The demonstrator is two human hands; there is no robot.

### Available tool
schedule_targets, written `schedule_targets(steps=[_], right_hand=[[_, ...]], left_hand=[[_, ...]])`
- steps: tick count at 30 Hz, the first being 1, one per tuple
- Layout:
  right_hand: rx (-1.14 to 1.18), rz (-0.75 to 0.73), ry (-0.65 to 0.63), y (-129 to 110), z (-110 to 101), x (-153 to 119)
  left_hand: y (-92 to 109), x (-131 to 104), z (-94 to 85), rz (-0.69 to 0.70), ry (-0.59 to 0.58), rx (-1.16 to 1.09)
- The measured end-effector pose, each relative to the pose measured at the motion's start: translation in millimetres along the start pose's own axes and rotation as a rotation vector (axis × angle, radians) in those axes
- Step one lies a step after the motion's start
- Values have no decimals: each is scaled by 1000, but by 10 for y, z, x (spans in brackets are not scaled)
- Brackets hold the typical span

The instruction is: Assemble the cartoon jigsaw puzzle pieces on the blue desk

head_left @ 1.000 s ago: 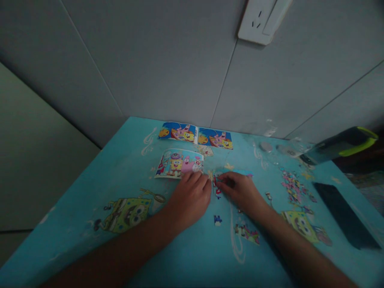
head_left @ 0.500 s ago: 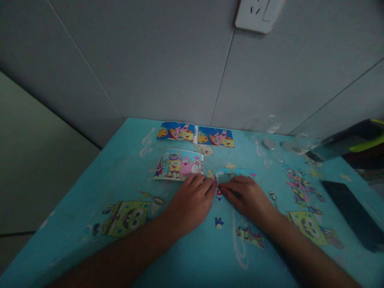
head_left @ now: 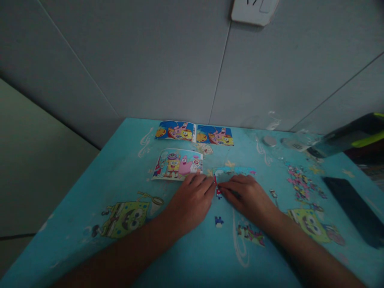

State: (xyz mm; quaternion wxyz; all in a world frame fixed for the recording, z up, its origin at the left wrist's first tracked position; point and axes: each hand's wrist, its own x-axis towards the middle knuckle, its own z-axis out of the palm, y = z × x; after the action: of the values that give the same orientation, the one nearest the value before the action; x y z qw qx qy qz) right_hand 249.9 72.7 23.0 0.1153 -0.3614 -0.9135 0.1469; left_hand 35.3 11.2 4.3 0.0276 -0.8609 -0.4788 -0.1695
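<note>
My left hand (head_left: 196,198) is closed, its fingertips at the left edge of a partly joined jigsaw puzzle (head_left: 232,170). What those fingers hold, if anything, is hidden. From the other side, my right hand (head_left: 247,195) pinches with thumb and forefinger at a small red puzzle piece (head_left: 219,193) by the same edge. The fingertips of both hands almost meet there. My right hand covers much of the puzzle. Nearer to me lie a blue and white puzzle piece (head_left: 219,222) and a joined strip of pieces (head_left: 251,235). A cartoon picture card (head_left: 178,165) lies beyond my left hand.
A second picture card (head_left: 175,130) and a finished-looking puzzle (head_left: 215,136) lie near the wall. Loose puzzle pieces (head_left: 302,183) are heaped at the right, beside a dark flat object (head_left: 352,210). Behind them a clear bottle with a pale cap (head_left: 269,141) lies near a dark, yellow-green-edged object (head_left: 351,134).
Both hands stay at the puzzle's left edge, with only slight finger movement. The view has shifted a little; the loose pieces and cards lie as before.
</note>
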Motion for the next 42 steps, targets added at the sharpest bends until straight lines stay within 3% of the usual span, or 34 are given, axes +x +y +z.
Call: schedule_targets(steps=[26,42], right_hand=[[69,89,-47,-99,23,-39],[0,7,-6,-60,76,-66]], left_hand=[[-27,-9,-6,11,-47,-3],[-44,-26,21,36,2,17]])
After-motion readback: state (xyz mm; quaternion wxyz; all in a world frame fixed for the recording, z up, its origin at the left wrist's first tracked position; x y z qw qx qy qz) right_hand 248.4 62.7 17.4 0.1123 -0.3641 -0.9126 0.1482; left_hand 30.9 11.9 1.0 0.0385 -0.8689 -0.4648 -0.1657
